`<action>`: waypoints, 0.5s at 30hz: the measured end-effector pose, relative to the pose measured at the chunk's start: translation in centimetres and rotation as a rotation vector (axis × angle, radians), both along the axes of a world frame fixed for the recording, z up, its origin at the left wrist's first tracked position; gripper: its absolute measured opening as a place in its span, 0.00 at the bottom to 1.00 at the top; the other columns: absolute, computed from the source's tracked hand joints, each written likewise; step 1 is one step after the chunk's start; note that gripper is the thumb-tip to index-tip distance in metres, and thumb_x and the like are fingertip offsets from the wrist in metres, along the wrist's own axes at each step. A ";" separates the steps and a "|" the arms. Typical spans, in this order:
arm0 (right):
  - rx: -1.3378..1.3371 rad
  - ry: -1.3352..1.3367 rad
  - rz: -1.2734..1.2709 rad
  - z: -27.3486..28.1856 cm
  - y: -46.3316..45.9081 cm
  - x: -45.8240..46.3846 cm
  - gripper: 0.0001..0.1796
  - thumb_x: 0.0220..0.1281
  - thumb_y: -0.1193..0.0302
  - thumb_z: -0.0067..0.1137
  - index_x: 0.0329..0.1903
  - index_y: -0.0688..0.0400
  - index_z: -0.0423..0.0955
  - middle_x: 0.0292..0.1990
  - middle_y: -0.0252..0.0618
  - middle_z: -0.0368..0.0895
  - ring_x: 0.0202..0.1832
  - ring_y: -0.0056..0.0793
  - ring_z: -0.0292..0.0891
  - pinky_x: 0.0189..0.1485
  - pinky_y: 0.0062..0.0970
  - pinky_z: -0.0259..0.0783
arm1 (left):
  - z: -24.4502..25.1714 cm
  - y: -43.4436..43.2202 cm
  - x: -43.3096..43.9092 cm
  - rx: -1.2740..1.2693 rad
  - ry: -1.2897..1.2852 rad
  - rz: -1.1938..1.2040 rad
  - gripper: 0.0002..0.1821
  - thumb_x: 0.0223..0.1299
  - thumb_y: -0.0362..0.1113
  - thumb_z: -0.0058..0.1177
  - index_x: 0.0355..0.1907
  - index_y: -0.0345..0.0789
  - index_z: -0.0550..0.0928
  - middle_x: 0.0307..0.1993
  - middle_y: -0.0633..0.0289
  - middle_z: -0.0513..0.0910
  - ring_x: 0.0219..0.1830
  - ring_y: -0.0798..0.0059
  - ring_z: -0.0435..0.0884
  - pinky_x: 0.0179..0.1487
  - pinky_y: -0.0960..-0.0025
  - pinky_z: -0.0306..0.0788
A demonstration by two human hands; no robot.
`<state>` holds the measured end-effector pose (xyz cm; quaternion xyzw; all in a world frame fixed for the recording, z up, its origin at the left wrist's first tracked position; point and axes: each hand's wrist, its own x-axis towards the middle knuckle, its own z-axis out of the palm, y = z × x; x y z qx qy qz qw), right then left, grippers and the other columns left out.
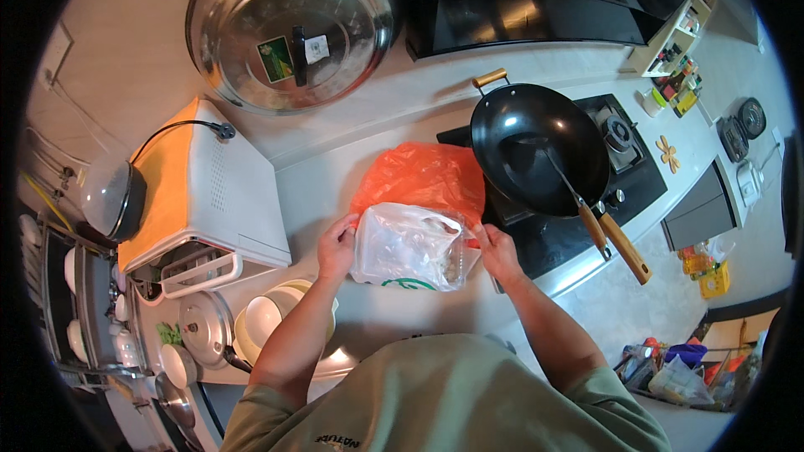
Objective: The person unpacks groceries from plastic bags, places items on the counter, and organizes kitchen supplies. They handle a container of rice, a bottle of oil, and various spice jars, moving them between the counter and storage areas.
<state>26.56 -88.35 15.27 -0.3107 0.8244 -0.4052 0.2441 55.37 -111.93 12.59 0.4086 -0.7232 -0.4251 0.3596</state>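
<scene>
On the counter before me lie a red plastic bag [421, 169] and, nearer to me, a whitish see-through plastic bag [392, 245] with green print. My left hand [337, 246] pinches red plastic at the left side of the bags. On the other side, my right hand [499, 251] grips the red bag's edge between thumb and fingers. Part of a clear plastic container [463, 263] shows at the white bag's right end; its contents cannot be made out. The red bag reaches back to the rim of a black wok [509, 129].
The wok, holding a spatula [587, 226], sits on a gas hob [546, 251]; its wooden handle [622, 248] juts over the counter's front edge. A white countertop oven [242, 201] stands left. Bowls [264, 317] and a metal pot lid [207, 333] lie near my left forearm.
</scene>
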 end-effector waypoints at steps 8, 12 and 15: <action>-0.294 -0.428 -0.052 1.2 -3.6 -0.4 0.10 0.78 0.68 0.65 0.45 0.64 0.82 0.36 0.32 0.85 0.42 0.21 0.80 0.49 0.22 0.76 | 3.5 -0.2 -1.0 0.643 0.447 0.036 0.24 0.73 0.21 0.56 0.70 0.28 0.80 0.48 0.58 0.89 0.50 0.74 0.86 0.57 0.70 0.80; -0.303 -0.501 -0.025 1.4 -4.2 -1.3 0.09 0.78 0.69 0.64 0.47 0.63 0.80 0.35 0.31 0.84 0.38 0.19 0.79 0.47 0.22 0.77 | 5.1 0.2 -1.9 0.603 0.489 0.002 0.28 0.72 0.21 0.59 0.74 0.29 0.76 0.49 0.59 0.89 0.50 0.74 0.86 0.58 0.69 0.80; -0.474 -0.604 -0.031 1.5 -3.1 -1.6 0.07 0.79 0.71 0.63 0.47 0.63 0.79 0.35 0.30 0.83 0.37 0.18 0.78 0.46 0.22 0.77 | 6.7 0.3 -0.8 0.522 0.270 -0.082 0.30 0.71 0.25 0.63 0.75 0.30 0.76 0.48 0.58 0.89 0.48 0.75 0.86 0.58 0.69 0.80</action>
